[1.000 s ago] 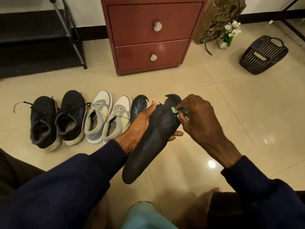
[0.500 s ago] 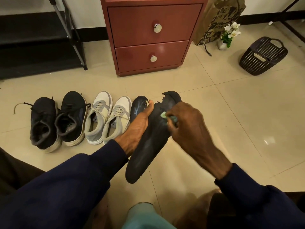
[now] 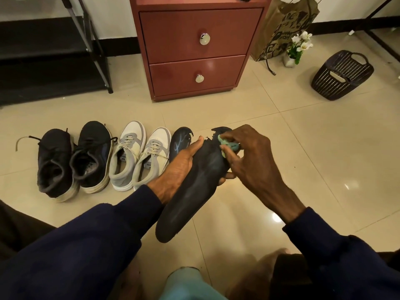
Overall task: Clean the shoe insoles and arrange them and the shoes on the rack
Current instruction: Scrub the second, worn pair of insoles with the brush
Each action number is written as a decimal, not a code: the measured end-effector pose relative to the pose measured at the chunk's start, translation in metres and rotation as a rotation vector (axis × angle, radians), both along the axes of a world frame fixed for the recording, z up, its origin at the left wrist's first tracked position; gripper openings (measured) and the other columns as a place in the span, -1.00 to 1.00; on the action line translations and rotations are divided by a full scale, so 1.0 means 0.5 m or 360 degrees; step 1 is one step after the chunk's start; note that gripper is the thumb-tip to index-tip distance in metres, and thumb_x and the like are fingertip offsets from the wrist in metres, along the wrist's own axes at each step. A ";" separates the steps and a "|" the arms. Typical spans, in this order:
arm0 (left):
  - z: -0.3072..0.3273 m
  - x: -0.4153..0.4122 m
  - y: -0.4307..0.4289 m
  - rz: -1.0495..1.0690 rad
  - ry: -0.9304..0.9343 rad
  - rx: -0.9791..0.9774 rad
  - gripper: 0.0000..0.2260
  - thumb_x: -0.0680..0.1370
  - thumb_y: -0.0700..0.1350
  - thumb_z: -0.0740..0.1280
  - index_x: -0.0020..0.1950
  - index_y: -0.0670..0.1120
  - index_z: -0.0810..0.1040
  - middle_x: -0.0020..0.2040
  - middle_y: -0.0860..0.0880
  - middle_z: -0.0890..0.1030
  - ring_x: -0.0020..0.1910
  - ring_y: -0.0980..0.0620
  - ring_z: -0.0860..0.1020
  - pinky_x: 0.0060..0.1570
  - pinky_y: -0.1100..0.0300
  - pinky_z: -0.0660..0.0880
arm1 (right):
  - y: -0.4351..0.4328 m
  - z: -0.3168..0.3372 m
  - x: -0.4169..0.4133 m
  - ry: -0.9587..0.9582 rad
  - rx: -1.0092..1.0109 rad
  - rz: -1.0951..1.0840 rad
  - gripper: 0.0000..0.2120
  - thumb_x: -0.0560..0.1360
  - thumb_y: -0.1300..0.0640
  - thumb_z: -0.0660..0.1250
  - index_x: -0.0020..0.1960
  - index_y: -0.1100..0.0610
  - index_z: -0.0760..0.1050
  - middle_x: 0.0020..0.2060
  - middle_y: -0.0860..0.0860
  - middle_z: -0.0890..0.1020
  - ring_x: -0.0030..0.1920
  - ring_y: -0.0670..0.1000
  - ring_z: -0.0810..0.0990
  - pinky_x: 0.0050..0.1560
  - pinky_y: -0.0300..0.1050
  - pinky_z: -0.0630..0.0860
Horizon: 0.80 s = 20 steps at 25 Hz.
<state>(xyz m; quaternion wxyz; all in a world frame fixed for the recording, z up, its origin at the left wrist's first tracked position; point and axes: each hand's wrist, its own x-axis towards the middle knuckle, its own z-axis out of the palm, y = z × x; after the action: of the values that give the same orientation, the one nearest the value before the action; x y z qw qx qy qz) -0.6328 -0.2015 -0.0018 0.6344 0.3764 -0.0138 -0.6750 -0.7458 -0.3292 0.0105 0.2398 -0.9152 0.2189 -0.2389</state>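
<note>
Hands meet over a dark insole (image 3: 194, 195) held slantwise above the tiled floor (image 3: 313, 152), its torn toe end pointing away from the person and its heel end nearest the knees. The left hand (image 3: 179, 167) grips it from the left side, thumb lying along the upper face and fingers curled underneath (their tips show past the right edge). The right hand (image 3: 249, 161) pinches a small green cloth (image 3: 229, 145), bunched up, and presses it on the insole close to the torn toe end.

A second insole (image 3: 179, 140), dark with pale marks, lies flat on the floor just behind the left hand, partly hidden by the thumb. To its left four shoes stand in a row, toes pointing away: a pair of grey and white shoes (image 3: 127, 152) just beside it, then a pair of black shoes (image 3: 91, 156), the leftmost with a loose lace trailing on the floor.

Beyond the row a red-brown cabinet (image 3: 199, 50) with two drawers stands on the floor. The black rack (image 3: 43, 79) is to its left, toward the far left corner. On the cabinet's right a brown paper bag (image 3: 281, 29) stands, a small pot of white flowers (image 3: 300, 44) just beside it, and a dark basket (image 3: 342, 74) sits tilted nearer the right edge. Dark blue sleeves cover both forearms.
</note>
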 end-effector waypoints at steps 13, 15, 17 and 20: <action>0.012 0.012 -0.015 0.0192 -0.0024 0.0050 -0.54 0.73 0.10 0.10 0.05 -0.19 0.65 -0.13 -0.16 0.72 -0.20 -0.07 0.72 -0.15 0.08 0.66 | 0.023 0.011 0.024 0.0082 0.0012 0.0238 -0.79 0.46 0.26 0.48 0.09 0.17 0.66 -0.03 0.05 0.65 -0.03 -0.01 0.60 0.02 -0.07 0.59; 0.016 0.011 -0.019 0.0212 -0.0119 0.0088 -0.58 0.73 0.02 0.11 -0.02 -0.20 0.65 -0.23 -0.12 0.71 -0.30 -0.03 0.70 -0.24 0.13 0.65 | -0.004 0.012 0.023 0.0006 -0.0080 -0.0040 -0.81 0.47 0.25 0.47 0.08 0.15 0.64 -0.03 0.04 0.64 -0.03 -0.01 0.60 0.04 -0.03 0.58; 0.012 0.016 -0.023 0.0283 -0.0212 0.0132 -0.66 0.73 -0.08 0.13 -0.05 -0.20 0.61 -0.30 -0.09 0.68 -0.33 0.01 0.67 -0.31 0.23 0.63 | 0.014 0.012 0.022 -0.0010 -0.0035 0.0000 -0.80 0.46 0.25 0.47 0.08 0.15 0.64 -0.03 0.03 0.64 -0.03 -0.02 0.60 0.04 -0.08 0.58; -0.002 0.029 -0.020 0.0391 -0.0290 0.0120 -0.57 0.72 -0.10 0.14 -0.16 -0.17 0.72 -0.25 -0.07 0.71 -0.24 0.02 0.69 -0.26 0.29 0.62 | 0.077 0.017 0.023 0.0171 0.0081 0.0486 -0.82 0.45 0.24 0.48 0.06 0.16 0.66 -0.04 0.04 0.67 -0.06 -0.02 0.62 0.03 -0.14 0.58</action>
<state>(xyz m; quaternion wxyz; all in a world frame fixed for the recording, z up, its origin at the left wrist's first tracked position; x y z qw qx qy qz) -0.6184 -0.2116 -0.0029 0.6937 0.4585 0.0000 -0.5554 -0.7345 -0.2905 0.0191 0.2843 -0.9429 0.0958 -0.1449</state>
